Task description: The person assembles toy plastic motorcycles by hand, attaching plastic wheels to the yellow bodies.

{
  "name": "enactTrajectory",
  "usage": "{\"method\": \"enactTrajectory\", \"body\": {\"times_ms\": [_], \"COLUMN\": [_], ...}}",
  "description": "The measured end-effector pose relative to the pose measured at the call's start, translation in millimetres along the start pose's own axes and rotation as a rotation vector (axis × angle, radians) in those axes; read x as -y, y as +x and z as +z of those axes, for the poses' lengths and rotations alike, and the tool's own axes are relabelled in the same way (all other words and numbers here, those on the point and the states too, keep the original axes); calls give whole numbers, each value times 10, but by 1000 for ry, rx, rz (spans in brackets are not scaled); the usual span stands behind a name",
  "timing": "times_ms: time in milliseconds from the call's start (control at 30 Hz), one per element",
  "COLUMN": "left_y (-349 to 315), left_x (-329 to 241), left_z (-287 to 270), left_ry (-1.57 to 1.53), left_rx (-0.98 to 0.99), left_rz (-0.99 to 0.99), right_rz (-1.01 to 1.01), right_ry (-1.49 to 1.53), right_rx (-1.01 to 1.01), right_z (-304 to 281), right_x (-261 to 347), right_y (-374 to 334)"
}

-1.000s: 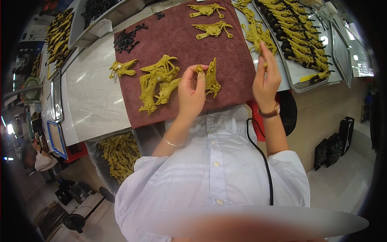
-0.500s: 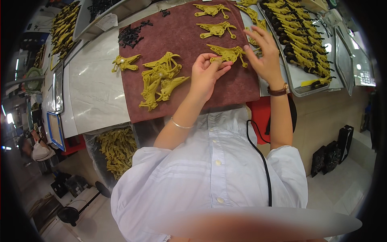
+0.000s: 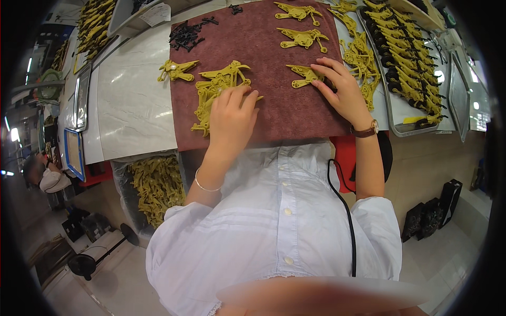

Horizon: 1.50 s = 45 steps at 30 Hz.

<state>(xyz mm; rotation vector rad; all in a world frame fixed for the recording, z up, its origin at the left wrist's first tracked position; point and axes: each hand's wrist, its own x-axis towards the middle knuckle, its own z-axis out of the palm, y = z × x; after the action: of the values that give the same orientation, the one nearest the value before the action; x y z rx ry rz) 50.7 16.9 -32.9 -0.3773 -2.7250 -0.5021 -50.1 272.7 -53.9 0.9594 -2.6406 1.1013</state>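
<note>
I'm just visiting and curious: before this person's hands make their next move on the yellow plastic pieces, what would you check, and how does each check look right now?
1. Left hand rests on the heap of yellow pieces: ok.
2. Right hand has its fingertips on a single yellow piece: ok.
3. That single piece lies flat on the maroon mat, apart from the heap: ok.
4. Whether the left hand actually grips a piece: cannot tell, the fingers cover it.
5. Bare mat shows between the two hands: ok.
6. The metal tray of black-and-yellow pieces sits close beside the right hand: ok.
</note>
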Motion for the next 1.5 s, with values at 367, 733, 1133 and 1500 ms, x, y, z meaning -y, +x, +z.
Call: {"method": "enactTrajectory", "body": {"times_ms": [367,733,1133,1500], "left_y": [22,-19,-52,-85], "left_x": [68,124,112,93], "left_z": [-15,-24,72,35], "left_ry": [-16,27,-48,-36], "left_rx": [-56,-6,46,43], "left_rz": [-27,46,15,6], "right_rz": [6,-37,-86,-6], "right_ry": [-129,-84,-368,144], "right_rx": [-58,-5,-64,247], "right_z": [142,22,231,-97], "right_x": [10,-53,-957,-469], "right_y": [14,124,1505,1243]}}
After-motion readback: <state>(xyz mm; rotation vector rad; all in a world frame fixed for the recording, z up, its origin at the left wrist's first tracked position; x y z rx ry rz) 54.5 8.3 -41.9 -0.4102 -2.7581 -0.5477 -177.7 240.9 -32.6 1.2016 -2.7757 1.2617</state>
